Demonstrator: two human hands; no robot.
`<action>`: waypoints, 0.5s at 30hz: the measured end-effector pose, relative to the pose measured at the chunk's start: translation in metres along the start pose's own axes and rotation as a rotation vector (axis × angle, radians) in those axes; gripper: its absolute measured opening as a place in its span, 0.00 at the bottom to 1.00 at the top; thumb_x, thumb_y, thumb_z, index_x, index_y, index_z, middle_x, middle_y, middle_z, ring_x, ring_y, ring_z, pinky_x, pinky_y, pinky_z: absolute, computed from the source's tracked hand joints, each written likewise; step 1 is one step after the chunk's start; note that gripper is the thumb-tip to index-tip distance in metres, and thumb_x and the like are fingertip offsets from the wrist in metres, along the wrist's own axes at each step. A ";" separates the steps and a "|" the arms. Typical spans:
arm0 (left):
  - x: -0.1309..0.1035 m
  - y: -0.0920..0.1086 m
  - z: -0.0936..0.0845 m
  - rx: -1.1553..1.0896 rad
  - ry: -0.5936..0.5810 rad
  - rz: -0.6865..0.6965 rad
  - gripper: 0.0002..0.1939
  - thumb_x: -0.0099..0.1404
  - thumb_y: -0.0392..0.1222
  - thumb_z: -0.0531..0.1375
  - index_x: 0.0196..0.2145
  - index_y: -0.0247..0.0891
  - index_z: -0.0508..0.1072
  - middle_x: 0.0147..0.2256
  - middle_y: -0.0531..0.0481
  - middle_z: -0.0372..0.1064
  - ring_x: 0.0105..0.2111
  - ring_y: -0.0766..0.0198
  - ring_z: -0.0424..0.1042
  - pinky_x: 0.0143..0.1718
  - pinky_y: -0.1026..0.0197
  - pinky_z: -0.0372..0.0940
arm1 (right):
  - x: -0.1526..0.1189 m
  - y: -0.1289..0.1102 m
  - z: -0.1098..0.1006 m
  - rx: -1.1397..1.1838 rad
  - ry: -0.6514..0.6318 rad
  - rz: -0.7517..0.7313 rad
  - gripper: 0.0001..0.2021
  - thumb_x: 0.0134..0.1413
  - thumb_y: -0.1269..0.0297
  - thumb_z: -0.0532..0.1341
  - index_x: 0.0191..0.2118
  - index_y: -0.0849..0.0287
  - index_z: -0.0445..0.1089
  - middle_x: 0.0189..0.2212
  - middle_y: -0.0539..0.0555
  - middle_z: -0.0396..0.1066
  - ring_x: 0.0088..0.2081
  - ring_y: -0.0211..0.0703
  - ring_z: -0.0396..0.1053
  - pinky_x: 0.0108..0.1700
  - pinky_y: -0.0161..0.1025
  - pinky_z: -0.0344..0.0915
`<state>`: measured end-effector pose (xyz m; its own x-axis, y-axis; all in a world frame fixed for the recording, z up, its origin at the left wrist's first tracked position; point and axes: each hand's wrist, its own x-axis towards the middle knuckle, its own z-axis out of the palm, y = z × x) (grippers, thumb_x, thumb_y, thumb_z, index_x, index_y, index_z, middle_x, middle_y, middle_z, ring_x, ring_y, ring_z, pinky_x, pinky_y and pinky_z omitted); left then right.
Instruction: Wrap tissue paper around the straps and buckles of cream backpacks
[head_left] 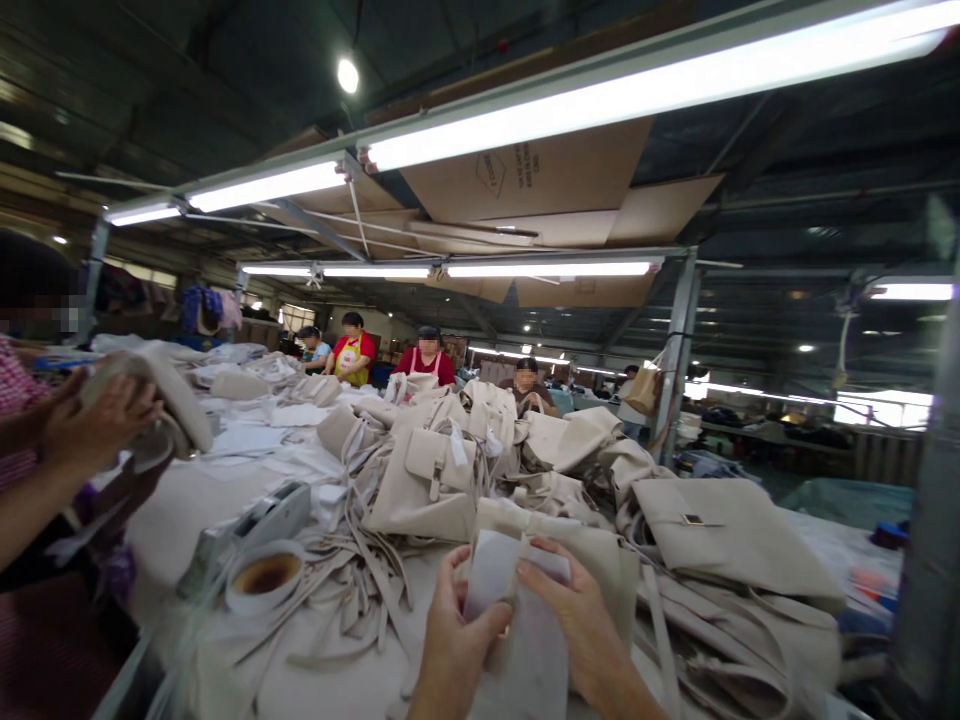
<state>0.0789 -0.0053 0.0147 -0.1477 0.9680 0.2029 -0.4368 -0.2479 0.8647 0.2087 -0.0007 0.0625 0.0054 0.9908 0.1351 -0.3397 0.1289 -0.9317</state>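
Note:
Near the bottom centre, my left hand [459, 632] is closed, its thumb and fingers gripping a sheet of thin white paper [529, 650] and the piece under it. My right hand [574, 620] pinches the same paper from the other side, thumb on top. Beneath and behind the paper lies a beige bag piece [600, 565], partly hidden by my hands. A small metallic bit shows by my left thumb. Just beyond stands a beige bag [424, 480] with a buckled flap.
Beige straps [360, 590] and a white bowl of brown stuff [265, 577] lie to the left. Another flat bag [727, 535] is at the right, before a metal post [926, 500]. A co-worker's hands [105, 420] hold a bag at far left; several people sit beyond the pile.

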 end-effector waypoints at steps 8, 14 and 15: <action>-0.015 -0.018 0.000 -0.420 -0.106 -0.293 0.26 0.37 0.48 0.75 0.35 0.37 0.75 0.28 0.47 0.76 0.28 0.56 0.74 0.31 0.58 0.65 | 0.000 0.002 0.001 0.031 0.012 -0.009 0.29 0.31 0.58 0.76 0.42 0.55 0.66 0.25 0.47 0.76 0.26 0.47 0.73 0.29 0.39 0.69; -0.020 -0.031 -0.002 -0.096 -0.011 0.044 0.22 0.44 0.59 0.71 0.23 0.39 0.71 0.21 0.55 0.65 0.23 0.68 0.60 0.26 0.65 0.57 | -0.001 -0.001 0.002 -0.059 0.026 -0.033 0.24 0.31 0.58 0.74 0.37 0.56 0.68 0.21 0.46 0.74 0.20 0.40 0.67 0.23 0.35 0.64; -0.020 -0.033 -0.004 -0.014 -0.002 0.087 0.22 0.46 0.61 0.69 0.25 0.39 0.72 0.21 0.54 0.65 0.23 0.67 0.60 0.26 0.65 0.57 | -0.002 -0.002 0.002 -0.091 0.032 -0.025 0.23 0.31 0.58 0.74 0.37 0.56 0.69 0.20 0.46 0.73 0.20 0.40 0.67 0.22 0.35 0.63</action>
<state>0.0931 -0.0169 -0.0200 -0.1842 0.9429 0.2774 -0.4351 -0.3313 0.8372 0.2073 -0.0034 0.0650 0.0436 0.9879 0.1487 -0.2526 0.1549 -0.9551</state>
